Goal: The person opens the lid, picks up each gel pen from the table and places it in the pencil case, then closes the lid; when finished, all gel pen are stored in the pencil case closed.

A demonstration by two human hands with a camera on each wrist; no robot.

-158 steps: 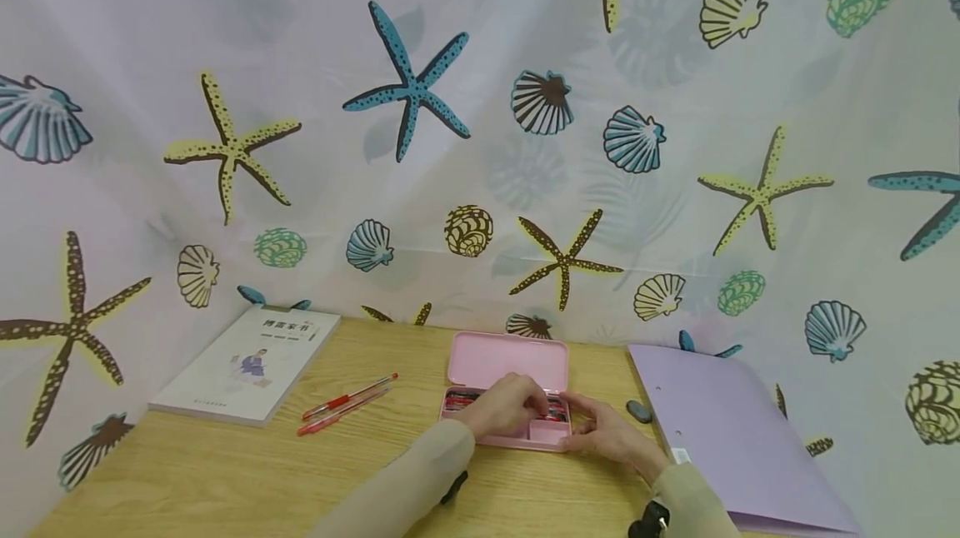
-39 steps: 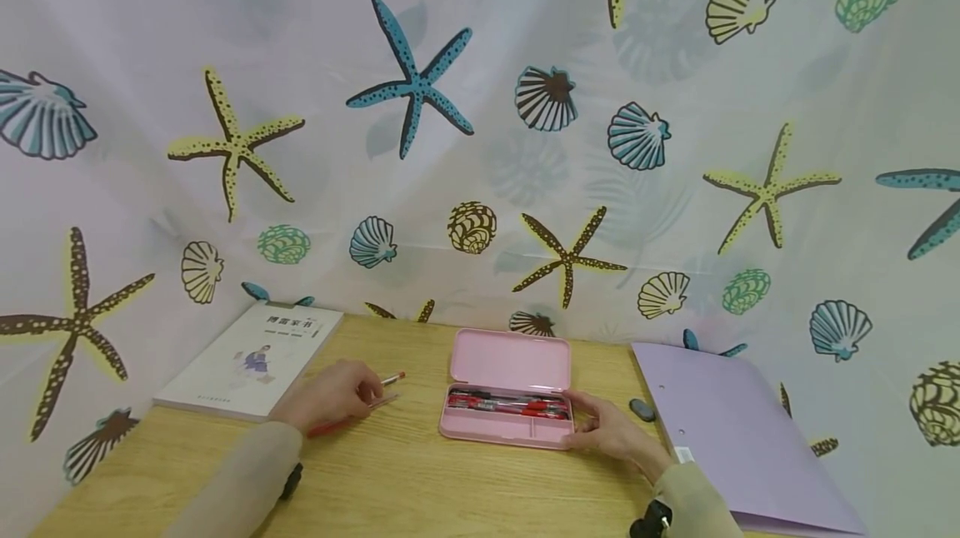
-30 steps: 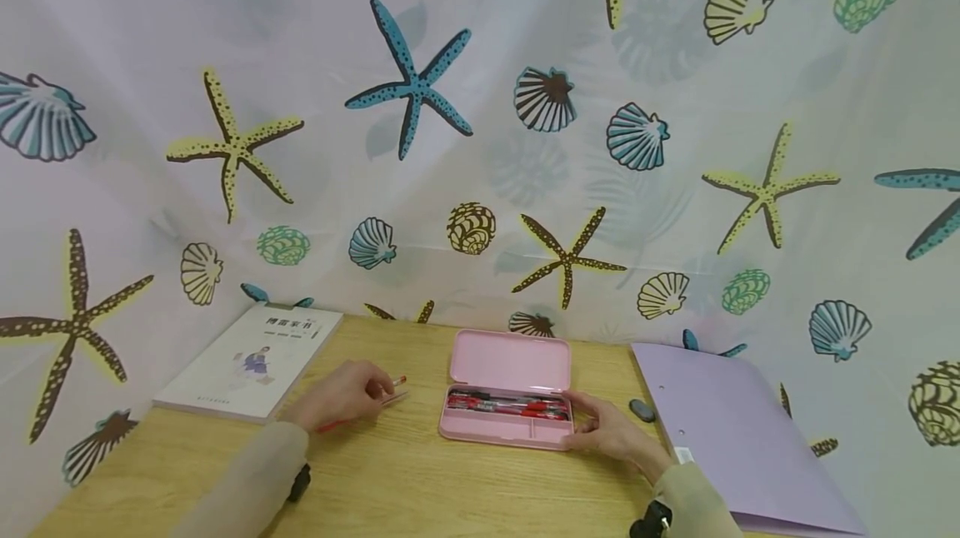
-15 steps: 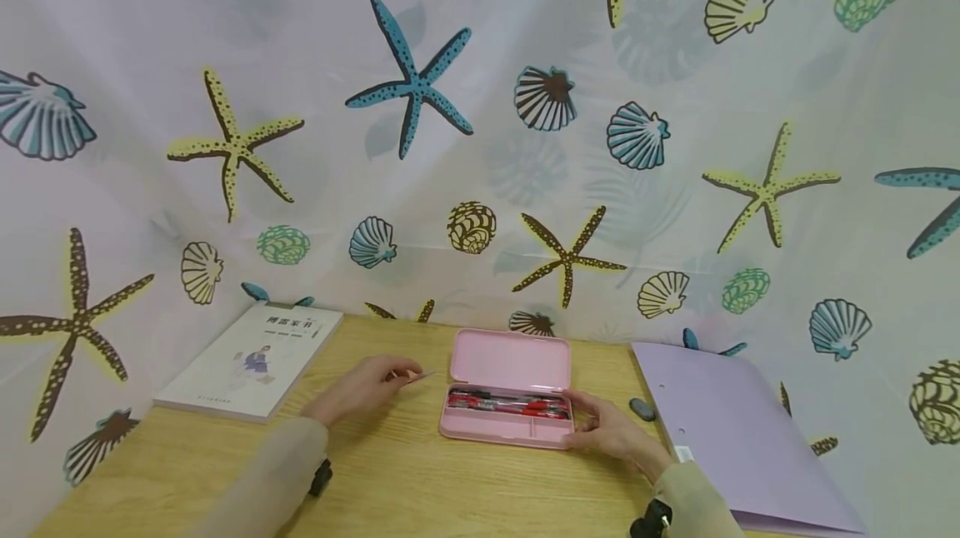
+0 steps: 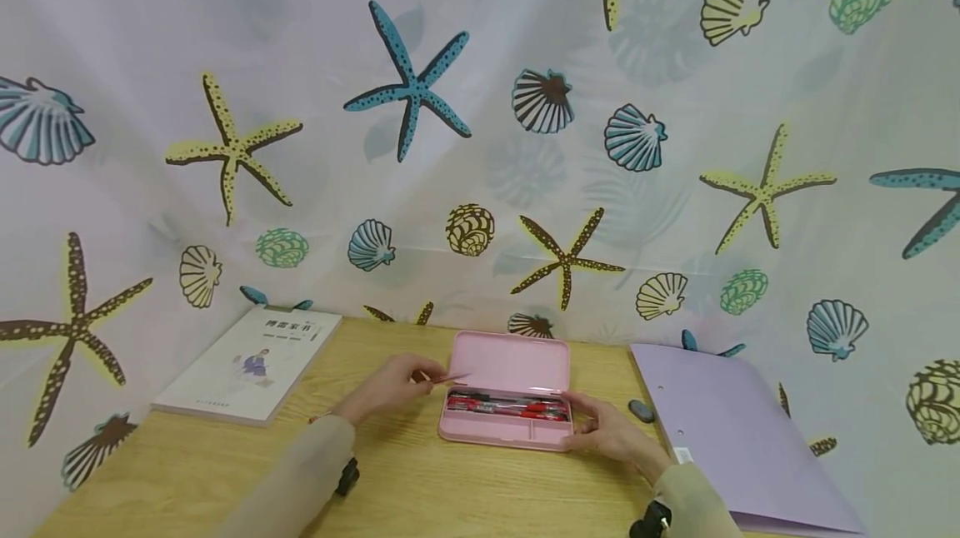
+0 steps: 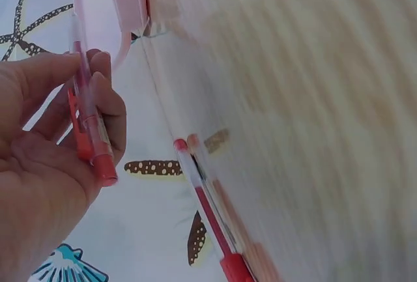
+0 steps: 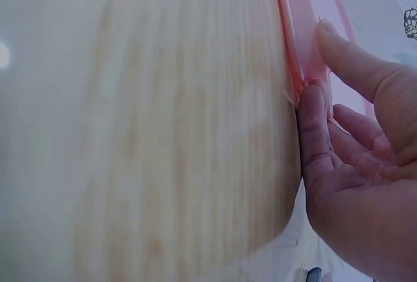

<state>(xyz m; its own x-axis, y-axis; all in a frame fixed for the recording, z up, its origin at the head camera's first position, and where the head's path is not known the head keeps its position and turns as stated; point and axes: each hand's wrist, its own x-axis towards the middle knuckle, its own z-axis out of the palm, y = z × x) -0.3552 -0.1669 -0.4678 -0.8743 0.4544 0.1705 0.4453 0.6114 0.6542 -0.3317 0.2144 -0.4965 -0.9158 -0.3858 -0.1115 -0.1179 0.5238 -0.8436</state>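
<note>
An open pink pencil case point(image 5: 501, 435) lies on the wooden table point(image 5: 420, 488), its lid point(image 5: 510, 361) tipped back and several red pens point(image 5: 510, 407) in the tray. My left hand point(image 5: 423, 376) pinches a red pen point(image 5: 452, 377) whose tip reaches the case's left rear corner. The left wrist view shows that pen point(image 6: 91, 132) held between thumb and fingers of my left hand point(image 6: 91, 80), near the case point(image 6: 124, 2). My right hand point(image 5: 581, 417) grips the case's right end. In the right wrist view my right hand point(image 7: 326, 80) has thumb and forefinger on the case wall point(image 7: 296, 28).
Another red pen point(image 6: 208, 223) lies on the table left of the case. A white book point(image 5: 247, 363) sits at the back left, a lilac folder point(image 5: 735, 430) at the right, and a small dark grey eraser point(image 5: 640, 411) between folder and case. A seashell-print cloth hangs behind.
My left hand left the case, picked a red pen off the table on the left and carried it rightward to the case. My right hand stayed on the case's right end.
</note>
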